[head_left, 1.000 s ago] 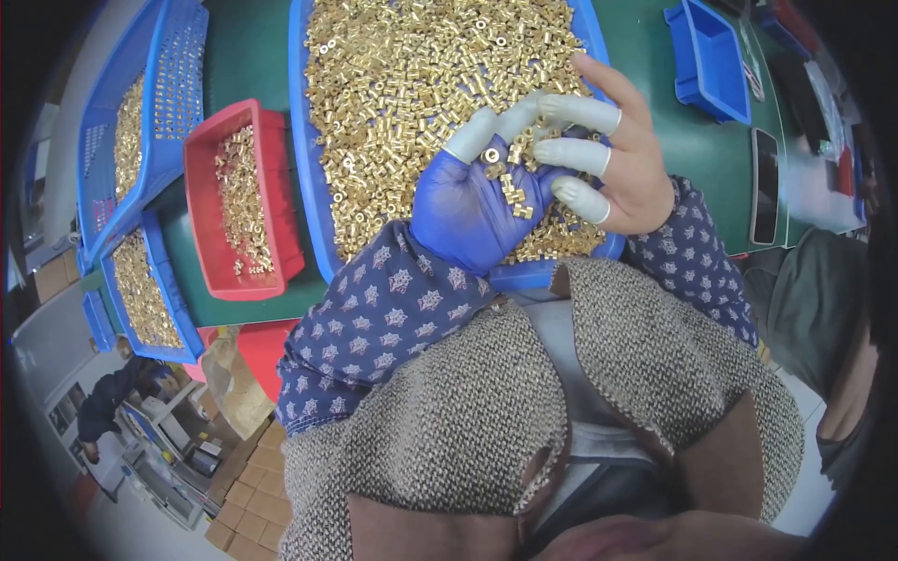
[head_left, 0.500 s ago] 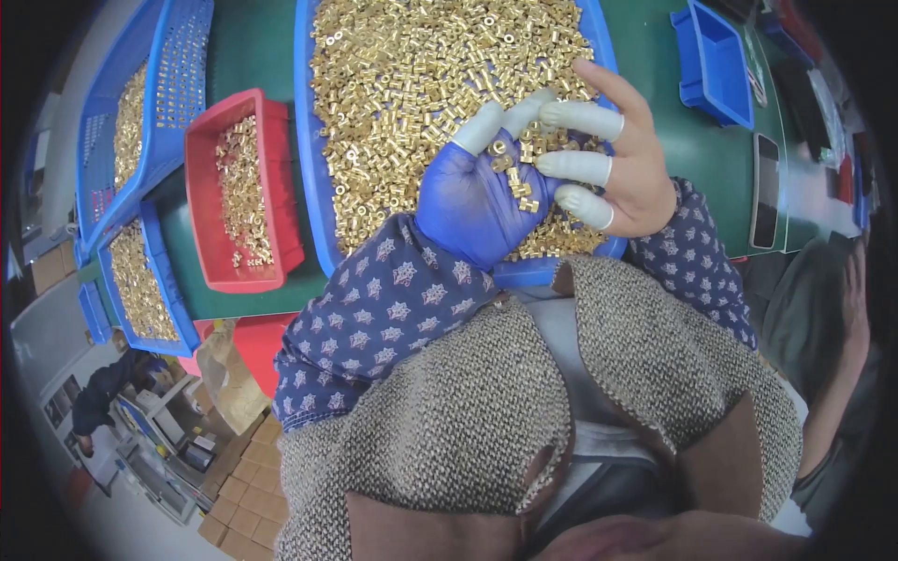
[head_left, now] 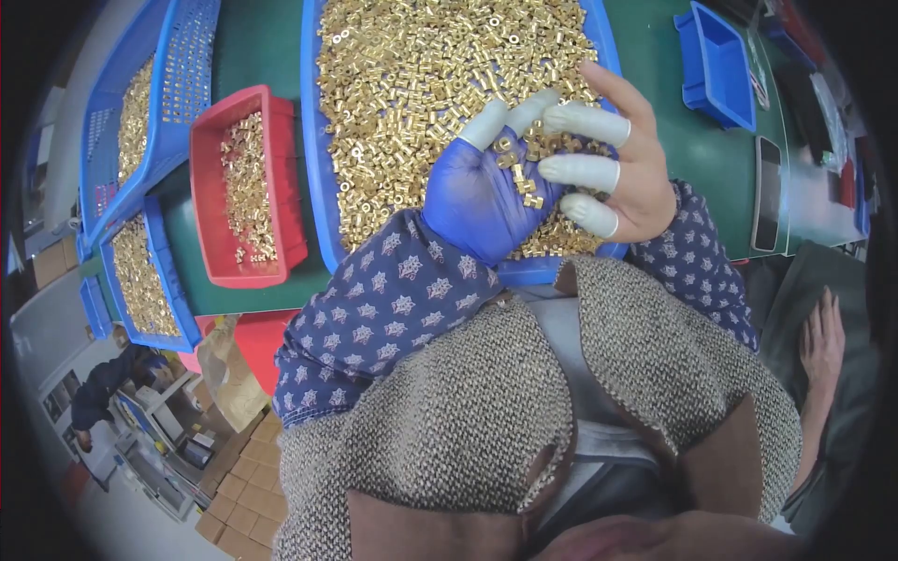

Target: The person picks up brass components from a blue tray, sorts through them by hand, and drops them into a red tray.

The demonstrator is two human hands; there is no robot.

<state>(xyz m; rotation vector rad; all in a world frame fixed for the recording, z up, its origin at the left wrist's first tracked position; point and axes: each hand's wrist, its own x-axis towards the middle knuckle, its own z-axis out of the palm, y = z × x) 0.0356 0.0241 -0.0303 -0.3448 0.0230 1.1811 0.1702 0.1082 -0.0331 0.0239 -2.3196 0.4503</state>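
Note:
My left hand (head_left: 482, 201), in a blue glove with white finger covers, is cupped palm up around several small brass fittings (head_left: 524, 178). My right hand (head_left: 641, 178) reaches in from the right, its fingers apart and three of them in white covers. Its covered fingertips are right at the fittings in the left palm. Both hands are over a large blue tray (head_left: 324, 187) heaped with loose brass fittings (head_left: 402, 84).
At the left are a red bin (head_left: 287, 187), a perforated blue basket (head_left: 187, 84) and a smaller blue tray (head_left: 173, 280), all holding brass pieces. A small blue bin (head_left: 720, 79) and a phone (head_left: 767, 192) lie right. Another person's hand (head_left: 823, 346) is at far right.
My hands keep nearly the same pose over the tray, with the view shifted slightly. At the far right, the other person's hand has moved down and inward onto dark cloth.

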